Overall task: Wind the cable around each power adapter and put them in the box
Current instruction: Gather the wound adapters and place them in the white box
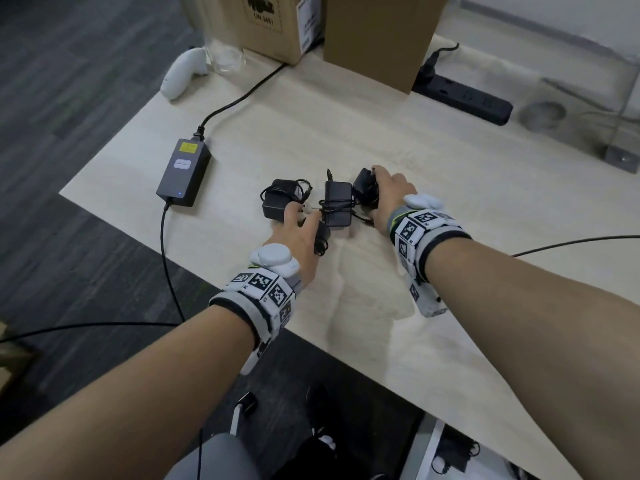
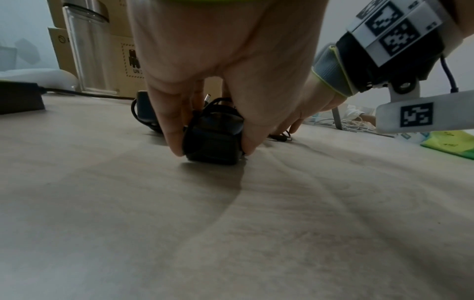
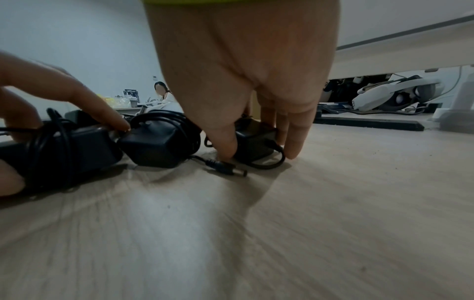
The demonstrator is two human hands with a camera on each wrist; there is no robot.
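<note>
Several black power adapters with wound cables lie in a cluster mid-table. My left hand (image 1: 304, 220) (image 2: 212, 150) pinches a small black adapter (image 1: 322, 235) (image 2: 214, 140) between thumb and fingers; the adapter rests on the table. Beyond it lie a left adapter (image 1: 278, 202) and a long middle adapter (image 1: 337, 204) (image 3: 59, 150) with cable wrapped across it. My right hand (image 1: 372, 188) (image 3: 259, 154) grips the rightmost adapter (image 1: 365, 192) (image 3: 254, 140), which also sits on the table, its barrel plug (image 3: 225, 169) trailing loose. A brown cardboard box (image 1: 377, 36) stands at the back.
A large grey power brick (image 1: 183, 171) with its cable lies to the left near the table (image 1: 450, 237) edge. A black power strip (image 1: 464, 95) sits at the back right. A second, labelled carton (image 1: 277, 26), a glass (image 1: 225, 57) and a white controller (image 1: 183, 72) stand at the back left.
</note>
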